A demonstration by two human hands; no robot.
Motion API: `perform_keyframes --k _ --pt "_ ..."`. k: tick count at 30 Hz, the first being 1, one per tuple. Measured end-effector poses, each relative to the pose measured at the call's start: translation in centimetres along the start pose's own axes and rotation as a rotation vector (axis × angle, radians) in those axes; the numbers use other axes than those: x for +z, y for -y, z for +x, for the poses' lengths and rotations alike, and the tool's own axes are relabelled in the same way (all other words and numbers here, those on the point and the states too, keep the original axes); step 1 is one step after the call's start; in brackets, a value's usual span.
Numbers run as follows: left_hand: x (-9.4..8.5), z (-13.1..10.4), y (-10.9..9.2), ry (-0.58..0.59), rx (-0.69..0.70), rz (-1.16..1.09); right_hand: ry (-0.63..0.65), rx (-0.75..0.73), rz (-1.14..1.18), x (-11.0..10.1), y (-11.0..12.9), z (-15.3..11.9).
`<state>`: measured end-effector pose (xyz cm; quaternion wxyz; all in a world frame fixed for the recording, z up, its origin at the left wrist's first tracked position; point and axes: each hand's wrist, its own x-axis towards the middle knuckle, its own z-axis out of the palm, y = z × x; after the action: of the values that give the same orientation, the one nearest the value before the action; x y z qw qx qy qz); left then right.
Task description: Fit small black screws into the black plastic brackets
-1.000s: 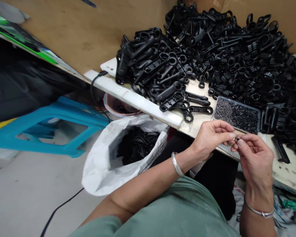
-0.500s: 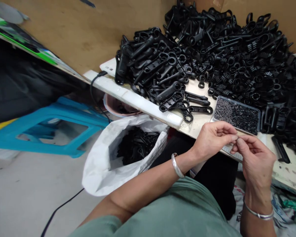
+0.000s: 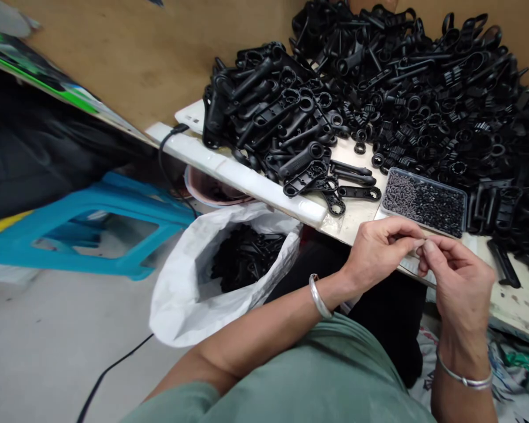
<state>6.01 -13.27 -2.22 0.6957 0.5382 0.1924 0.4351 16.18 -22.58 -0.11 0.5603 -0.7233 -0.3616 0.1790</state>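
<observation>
My left hand (image 3: 381,249) and my right hand (image 3: 458,273) meet fingertip to fingertip over the table's front edge. Both are closed in a pinch, and whatever lies between the fingertips is too small to make out. Just beyond them sits a clear box of small parts (image 3: 424,201), greyish pieces on its left side and black ones on its right. Black plastic handles (image 3: 302,161) are heaped left of the box, a few lying singly near it. Behind the box spreads a big pile of black rings and other plastic parts (image 3: 423,111).
A white sack (image 3: 176,311) holding black parts stands below the table's white edge strip (image 3: 247,179). Left of it is a blue stool (image 3: 136,258). A black cable (image 3: 110,367) crosses the floor. Cardboard (image 3: 158,53) stands behind the table.
The view has shifted slightly. My hands stay together at nearly the same place, with the fingertips a little differently posed.
</observation>
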Motion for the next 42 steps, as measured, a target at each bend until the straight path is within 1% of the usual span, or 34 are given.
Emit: perform_keyframes --k 4,7,9,11,13,15,17,19,23,26,29,33,35,37,39,40,42 --pt "-0.2 0.2 0.2 0.014 -0.004 -0.004 0.056 -0.019 0.026 0.2 0.0 0.7" --pt "-0.8 0.4 -0.5 0.076 0.032 0.108 0.043 -0.036 0.007 -0.2 0.0 1.1" --pt "-1.5 0.4 -1.2 0.119 0.136 0.301 0.005 -0.049 -0.03 -0.7 0.0 1.3" --pt "-2.4 0.5 -1.7 0.167 0.291 0.59 -0.042 -0.051 -0.092 -1.2 -0.1 1.3" --pt "-3.4 0.5 -1.9 0.252 0.388 0.896 -0.059 -0.041 -0.172 -1.7 -0.5 1.2" --pt "-4.1 0.5 -1.5 0.35 0.375 1.12 -0.037 -0.038 -0.267 -1.9 -1.2 1.0" --pt "-4.5 0.3 -0.7 0.398 0.34 1.221 0.002 -0.08 -0.375 -1.9 -1.9 0.8" --pt "-4.5 -0.1 0.0 0.383 0.355 1.226 0.036 -0.159 -0.479 -1.9 -2.5 0.5" --pt "-4.1 -1.4 0.9 0.324 0.426 1.146 0.079 -0.331 -0.629 -1.7 -2.8 0.3" --pt "-4.0 -2.1 1.2 0.299 0.423 1.108 0.109 -0.487 -0.728 -1.4 -2.7 0.2" --pt "-3.9 -2.3 1.4 0.294 0.426 1.09 0.113 -0.639 -0.822 -1.0 -2.6 0.0" --pt "-3.8 -2.3 1.6 0.302 0.41 1.072 0.111 -0.759 -0.95 -0.7 -2.4 -0.1" --pt "-3.8 -2.3 1.6 0.303 0.394 1.068 0.139 -0.786 -1.004 -0.7 -2.0 -0.2" --pt "-3.7 -2.3 1.5 0.307 0.377 1.057 0.191 -0.777 -1.032 -0.7 -1.5 -0.3" --pt "-3.6 -2.3 1.4 0.326 0.361 1.04 0.244 -0.733 -1.033 -0.9 -1.0 -0.4" --pt "-3.6 -2.3 1.2 0.357 0.358 1.029 0.271 -0.702 -1.028 -1.1 -1.0 -0.5" --pt "-3.6 -2.2 1.0 0.39 0.368 1.049 0.268 -0.612 -1.009 -1.7 -1.5 -0.3"
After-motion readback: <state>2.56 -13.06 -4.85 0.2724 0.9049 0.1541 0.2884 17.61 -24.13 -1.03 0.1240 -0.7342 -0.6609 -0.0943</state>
